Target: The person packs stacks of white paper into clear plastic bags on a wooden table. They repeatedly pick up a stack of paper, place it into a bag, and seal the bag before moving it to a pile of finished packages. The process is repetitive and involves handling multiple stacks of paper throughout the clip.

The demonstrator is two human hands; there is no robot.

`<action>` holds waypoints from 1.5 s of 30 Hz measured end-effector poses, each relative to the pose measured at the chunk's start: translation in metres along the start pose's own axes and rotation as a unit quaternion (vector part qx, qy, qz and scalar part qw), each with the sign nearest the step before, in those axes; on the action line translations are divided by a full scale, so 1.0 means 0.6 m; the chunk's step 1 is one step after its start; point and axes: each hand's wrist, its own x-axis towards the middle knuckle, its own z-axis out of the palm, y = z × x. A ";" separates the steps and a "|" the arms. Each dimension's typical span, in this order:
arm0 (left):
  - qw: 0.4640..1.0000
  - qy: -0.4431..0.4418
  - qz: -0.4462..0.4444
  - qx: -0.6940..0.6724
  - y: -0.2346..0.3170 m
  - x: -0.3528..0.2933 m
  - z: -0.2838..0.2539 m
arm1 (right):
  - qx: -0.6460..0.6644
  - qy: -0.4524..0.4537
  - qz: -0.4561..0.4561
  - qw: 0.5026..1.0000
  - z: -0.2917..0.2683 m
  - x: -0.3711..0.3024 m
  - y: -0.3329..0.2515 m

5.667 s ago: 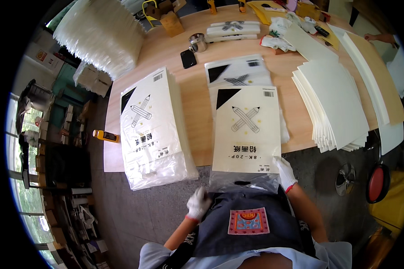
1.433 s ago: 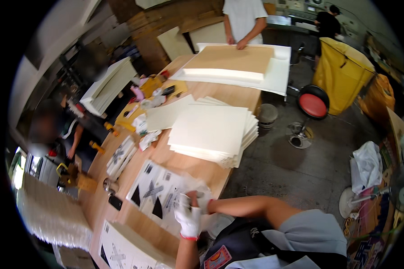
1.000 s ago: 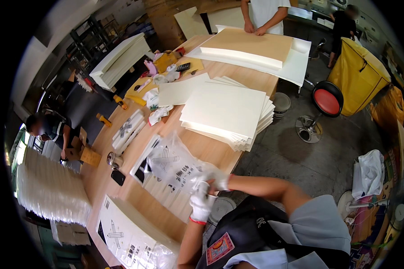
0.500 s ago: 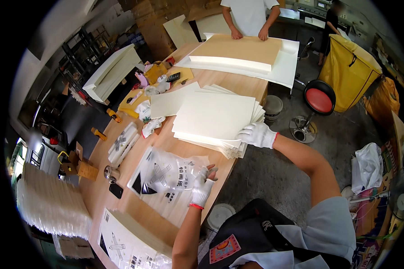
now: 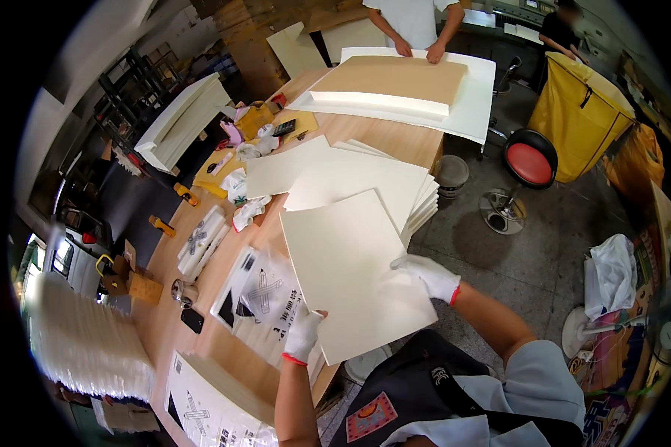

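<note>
My right hand [image 5: 428, 278], in a white glove, grips the right edge of a cream paper stack [image 5: 350, 261], tilted above the table's near edge. At the stack's lower left edge, my gloved left hand [image 5: 303, 335] is closed with its thumb at the paper; its other fingers are partly hidden. Beside that hand lies a clear plastic bag [image 5: 265, 287] printed with crossed pencils, its right part covered by the paper. A larger fanned pile of cream sheets [image 5: 380, 173] rests on the table behind the held stack.
Packed paper [image 5: 201, 406] lies at the near left, by a tall stack of clear bags [image 5: 89, 335]. A phone [image 5: 191, 320], metal tin [image 5: 185, 292] and rolled packs [image 5: 201, 240] line the left side. Across the table [image 5: 395, 138], a co-worker's hands [image 5: 419, 52] touch brown board [image 5: 402, 78]. A stool [image 5: 529, 160] stands right.
My right hand has drawn a stack of sheets off the pile, toward me and over the bag. My left hand has shifted slightly left and down to the stack's edge.
</note>
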 end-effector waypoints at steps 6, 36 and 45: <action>0.934 0.042 0.060 0.349 0.068 -0.053 0.163 | -0.460 0.063 -0.050 0.884 0.152 -0.006 0.000; 0.892 0.215 0.293 0.269 0.040 -0.184 0.059 | -0.620 -0.232 -0.045 0.748 0.280 0.139 0.027; 0.879 0.303 0.293 0.222 -0.018 -0.142 0.068 | -0.698 -0.287 -0.129 0.643 0.308 0.007 0.055</action>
